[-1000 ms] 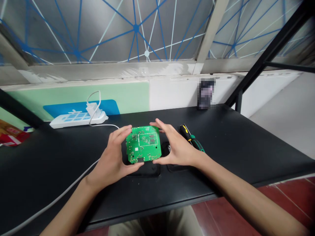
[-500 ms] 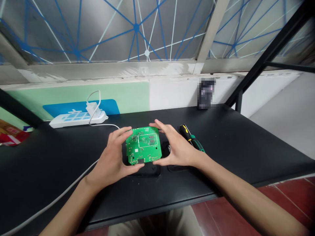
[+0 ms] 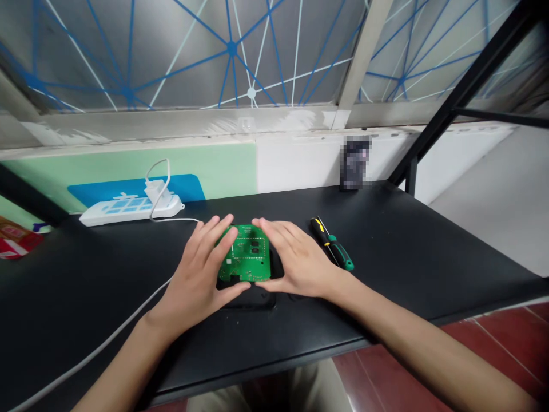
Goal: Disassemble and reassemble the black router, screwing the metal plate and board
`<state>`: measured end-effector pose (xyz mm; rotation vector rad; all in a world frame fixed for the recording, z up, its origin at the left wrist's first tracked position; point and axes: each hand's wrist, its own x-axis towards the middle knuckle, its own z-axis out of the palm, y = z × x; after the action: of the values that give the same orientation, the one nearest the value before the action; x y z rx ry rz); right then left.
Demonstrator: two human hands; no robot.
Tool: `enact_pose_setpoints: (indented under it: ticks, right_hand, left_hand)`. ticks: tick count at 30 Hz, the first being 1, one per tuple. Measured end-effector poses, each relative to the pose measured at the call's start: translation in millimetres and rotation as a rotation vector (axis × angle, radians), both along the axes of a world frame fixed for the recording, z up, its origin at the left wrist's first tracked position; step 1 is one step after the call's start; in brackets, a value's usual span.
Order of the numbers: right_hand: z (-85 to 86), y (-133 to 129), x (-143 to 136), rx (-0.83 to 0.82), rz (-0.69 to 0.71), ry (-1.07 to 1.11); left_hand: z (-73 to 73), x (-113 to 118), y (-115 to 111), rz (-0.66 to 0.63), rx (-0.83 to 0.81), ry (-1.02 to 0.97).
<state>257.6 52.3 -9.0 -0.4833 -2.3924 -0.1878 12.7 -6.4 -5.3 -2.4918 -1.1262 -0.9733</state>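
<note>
One board [image 3: 251, 266] sits between the left hand [image 3: 195, 277] and right hand [image 3: 302, 260], its left side covered; the case [image 3: 257, 298] beneath is mostly hidden; both hands curve around the board, whether gripping I cannot tell. Two screwdrivers [image 3: 342, 254] lie just beyond the right hand; the hands have drawn closer together.

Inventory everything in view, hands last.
Circuit board: one, green, centre
Flat piece: at least one, black, below board
Screwdrivers: two, black-yellow and green-black, right
Power strip: one, white, back left
Plug: one, white, on strip
Cable: apparently one, white, left
Panel: one, blue, behind strip
Packet: one, red, far left
Wall: one, green-white, back
Pixelated object: one, dark, against wall
Table: one, black, centre
Window panes: multiple, grey, blue-lined, top
Frame bars: several, black, sides
Floor: one, red, lower right
Trousers: one pair, beige, bottom
Left hand: one, bare, board's left edge
Right hand: one, bare, board's right edge
</note>
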Motion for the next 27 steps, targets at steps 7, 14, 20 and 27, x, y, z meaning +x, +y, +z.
enact_pose_setpoints:
  ticks: [7, 14, 20, 27]
  right_hand:
    - [1.5, -11.0, -7.3, 0.147, 0.043, 0.026]
    - [4.1, -5.8, -3.7, -0.085, 0.178, 0.085]
    - [-1.0, 2.5, 0.8, -0.451, 0.166, 0.161]
    - [-4.0, 0.3, -1.4, -0.663, 0.238, 0.169]
  left_hand:
    - [-2.8, -0.8, -6.4, 0.075, 0.095, 0.165]
    - [1.6, -2.1, -4.3, -0.08, 0.105, -0.147]
    - [2.9, 3.2, -6.2, -0.235, -0.066, -0.494]
    - [6.7, 5.1, -17.0, -0.248, -0.362, -0.543]
